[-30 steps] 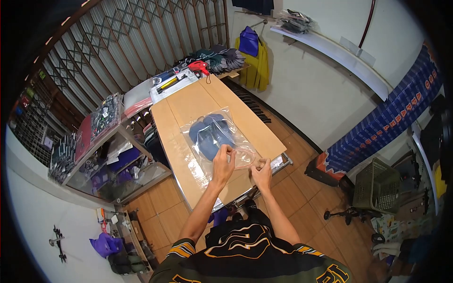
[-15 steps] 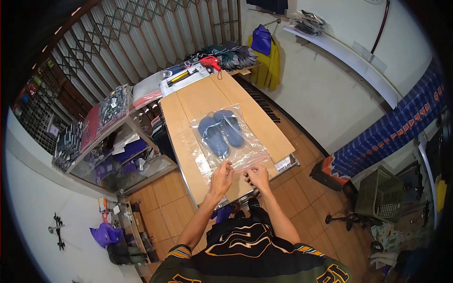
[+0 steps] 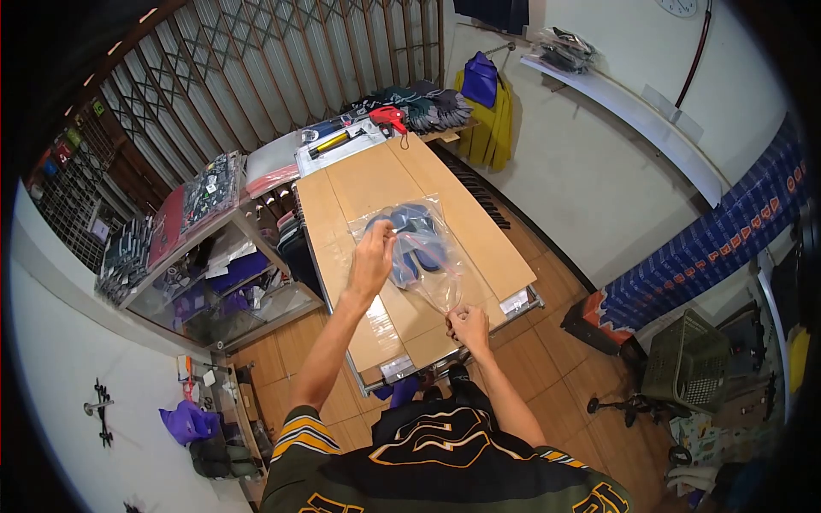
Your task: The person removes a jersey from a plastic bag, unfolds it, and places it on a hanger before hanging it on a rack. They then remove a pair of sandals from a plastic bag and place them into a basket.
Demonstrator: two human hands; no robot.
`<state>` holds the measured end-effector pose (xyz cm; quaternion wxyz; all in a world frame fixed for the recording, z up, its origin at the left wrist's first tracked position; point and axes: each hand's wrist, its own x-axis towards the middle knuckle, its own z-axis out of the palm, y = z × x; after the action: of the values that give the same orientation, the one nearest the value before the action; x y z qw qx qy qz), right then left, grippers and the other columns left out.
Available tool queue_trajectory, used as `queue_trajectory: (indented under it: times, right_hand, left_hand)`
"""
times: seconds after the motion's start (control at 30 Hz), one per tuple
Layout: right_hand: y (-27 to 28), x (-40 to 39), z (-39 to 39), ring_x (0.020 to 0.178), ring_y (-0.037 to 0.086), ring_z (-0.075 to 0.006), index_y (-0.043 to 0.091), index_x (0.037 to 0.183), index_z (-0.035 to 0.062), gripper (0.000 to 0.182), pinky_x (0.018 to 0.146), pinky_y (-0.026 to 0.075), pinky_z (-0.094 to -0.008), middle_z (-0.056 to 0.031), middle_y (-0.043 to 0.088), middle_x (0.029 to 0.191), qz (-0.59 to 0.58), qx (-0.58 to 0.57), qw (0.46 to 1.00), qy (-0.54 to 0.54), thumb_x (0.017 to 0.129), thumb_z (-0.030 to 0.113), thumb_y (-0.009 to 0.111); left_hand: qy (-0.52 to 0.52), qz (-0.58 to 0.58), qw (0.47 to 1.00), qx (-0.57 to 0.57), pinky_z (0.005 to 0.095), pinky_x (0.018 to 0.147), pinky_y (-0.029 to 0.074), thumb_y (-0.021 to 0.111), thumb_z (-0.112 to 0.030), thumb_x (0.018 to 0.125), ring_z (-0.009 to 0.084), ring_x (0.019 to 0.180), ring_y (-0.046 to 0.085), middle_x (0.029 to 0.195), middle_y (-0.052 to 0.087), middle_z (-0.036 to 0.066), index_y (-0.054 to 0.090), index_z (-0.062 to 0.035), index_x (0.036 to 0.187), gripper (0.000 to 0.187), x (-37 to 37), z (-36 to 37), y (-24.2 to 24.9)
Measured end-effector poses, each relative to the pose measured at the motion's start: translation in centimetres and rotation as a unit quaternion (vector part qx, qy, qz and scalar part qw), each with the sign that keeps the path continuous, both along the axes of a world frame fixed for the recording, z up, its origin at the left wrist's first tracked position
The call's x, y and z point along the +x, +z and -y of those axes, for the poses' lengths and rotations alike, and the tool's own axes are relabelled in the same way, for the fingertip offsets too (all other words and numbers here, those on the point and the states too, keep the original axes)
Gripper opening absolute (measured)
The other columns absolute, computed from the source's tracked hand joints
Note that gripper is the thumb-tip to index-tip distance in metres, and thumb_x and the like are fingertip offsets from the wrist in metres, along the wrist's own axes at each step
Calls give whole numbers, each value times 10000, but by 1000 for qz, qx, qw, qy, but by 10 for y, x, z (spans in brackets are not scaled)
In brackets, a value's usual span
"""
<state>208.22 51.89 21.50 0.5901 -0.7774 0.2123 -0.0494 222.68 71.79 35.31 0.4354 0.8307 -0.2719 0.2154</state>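
Observation:
A pair of blue slippers [image 3: 429,250] lies inside a clear plastic bag [image 3: 440,291] on the light wooden table [image 3: 351,192]. My left hand [image 3: 373,261] is raised over the bag's left side, its fingers pinched on the plastic and partly covering one slipper. Nearer to me, at the bag's lower corner, my right hand [image 3: 469,327] has its fingers closed on the plastic. Between the two hands the bag's edge is pulled up and creased, with a pink strip along it.
A red tape dispenser [image 3: 389,118] and a yellow-and-black tool [image 3: 335,143] are at the table's far end, near stacked dark garments [image 3: 428,107]. A glass cabinet [image 3: 218,282] stands left. On the right are a blue wrapped column [image 3: 701,248] and a green basket [image 3: 687,363].
My left hand has moved up and away from me, lifting part of the bag's near edge over the slippers. My right hand has stayed nearly in place.

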Motion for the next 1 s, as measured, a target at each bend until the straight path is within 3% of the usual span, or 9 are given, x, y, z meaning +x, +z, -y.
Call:
queue_trajectory:
  times: [0.3, 0.4, 0.53, 0.57, 0.67, 0.7, 0.77, 0.9, 1.0]
  right_hand:
    - [23, -6, -6, 529, 687, -188, 680, 756, -14, 292, 551, 521, -312, -117, 683, 585, -9, -34, 999, -19, 890, 235, 754]
    - [18, -15, -16, 535, 678, -183, 661, 750, -5, 317, 550, 508, -317, -131, 668, 582, 47, -136, 989, -30, 904, 254, 761]
    - [40, -4, -39, 631, 711, -247, 719, 899, 22, 218, 589, 525, -380, -154, 719, 741, 198, -133, 971, 10, 938, 236, 737]
    - [53, 2, -41, 671, 712, -318, 723, 1035, 45, 200, 640, 546, -432, -141, 728, 771, 187, -123, 974, 40, 933, 216, 730]
    - [18, 46, -38, 792, 718, -353, 700, 1142, 41, 282, 717, 553, -462, -165, 740, 900, 155, -262, 942, 139, 920, 213, 726]
    - [13, 63, -37, 1045, 688, -361, 665, 1257, 39, 402, 827, 539, -481, -188, 717, 1133, 268, -154, 942, 127, 900, 215, 719]
    - [14, 98, -36, 1216, 594, -387, 619, 1330, 42, 485, 925, 509, -513, -218, 630, 1299, 265, -238, 921, 155, 884, 204, 720]
    - [16, 156, -60, 1389, 430, -473, 568, 1393, 54, 563, 1070, 422, -600, -265, 496, 1456, 165, -410, 886, 140, 861, 169, 710]
    - [9, 189, -64, 1477, 297, -501, 564, 1419, 87, 567, 1127, 286, -715, -253, 412, 1541, 154, -360, 903, 176, 884, 216, 705]
  left_hand:
    - [-59, 34, 997, 35, 443, 765, 561, 677, -27, 935, 359, 915, 695, 940, 691, 189, 584, -16, 1087, 180, -1, -16, 47]
    - [-92, 41, 994, 52, 429, 747, 567, 703, -58, 923, 334, 904, 698, 936, 694, 173, 602, -36, 1067, 177, -30, -12, 28]
    - [-116, 22, 986, 118, 369, 781, 587, 758, -48, 889, 281, 879, 721, 977, 709, 138, 652, -30, 1122, 257, -76, -1, -1]
    - [-121, 20, 983, 133, 373, 787, 589, 763, -56, 887, 283, 886, 722, 983, 712, 135, 654, -33, 1137, 274, -82, 2, -7]
    - [-143, -21, 985, 91, 385, 807, 591, 776, -71, 879, 288, 909, 723, 998, 718, 133, 652, -40, 1174, 322, -92, 4, -7]
    - [-127, -17, 987, 93, 388, 812, 590, 784, -77, 879, 282, 918, 727, 1007, 725, 124, 646, -42, 1203, 354, -93, 3, -8]
    - [-96, -31, 993, 55, 376, 806, 586, 789, -81, 878, 269, 922, 726, 1008, 730, 118, 647, -49, 1217, 369, -99, 2, 3]
    - [-36, -52, 997, 36, 346, 794, 574, 804, -91, 873, 239, 930, 720, 1020, 741, 103, 648, -58, 1236, 397, -100, -7, 10]
    - [3, -75, 997, 34, 332, 786, 564, 812, -101, 871, 225, 931, 713, 1037, 745, 96, 647, -60, 1242, 408, -97, -15, 2]
